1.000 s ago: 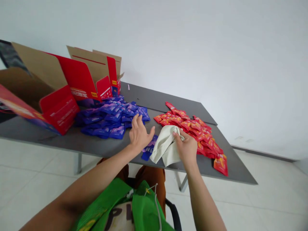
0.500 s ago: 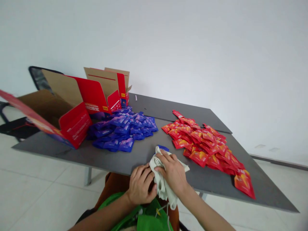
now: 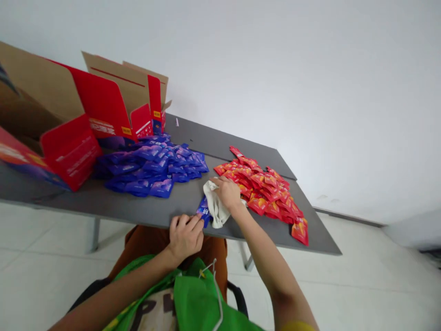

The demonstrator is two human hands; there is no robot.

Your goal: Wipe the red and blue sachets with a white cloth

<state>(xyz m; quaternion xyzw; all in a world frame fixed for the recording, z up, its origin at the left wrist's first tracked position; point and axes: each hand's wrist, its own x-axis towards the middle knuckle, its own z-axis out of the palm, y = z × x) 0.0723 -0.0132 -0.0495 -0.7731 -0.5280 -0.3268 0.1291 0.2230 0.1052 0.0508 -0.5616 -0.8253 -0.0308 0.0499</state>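
Note:
A single blue packet (image 3: 204,208) lies at the table's front edge, partly covered by a cream-white cloth (image 3: 216,207). My right hand (image 3: 227,193) is closed on the cloth and presses it down over the packet's right side. My left hand (image 3: 186,236) has its fingers curled over the table edge, with the fingertips on the packet's near left corner. Left of my hands is a heap of blue packets (image 3: 151,165). A heap of red packets (image 3: 265,186) spreads to the right, close to my right hand.
Open red cardboard boxes (image 3: 72,151) stand along the left side of the grey table (image 3: 227,138), flaps up. A small pale stick-like object (image 3: 177,122) lies at the back. The wall (image 3: 292,69) rises behind, and the table's front edge is right at my lap.
My right hand has pushed the cloth forward, away from my body, uncovering more of the blue packet. My left hand has come away from the cloth. The view has tilted and shifted right.

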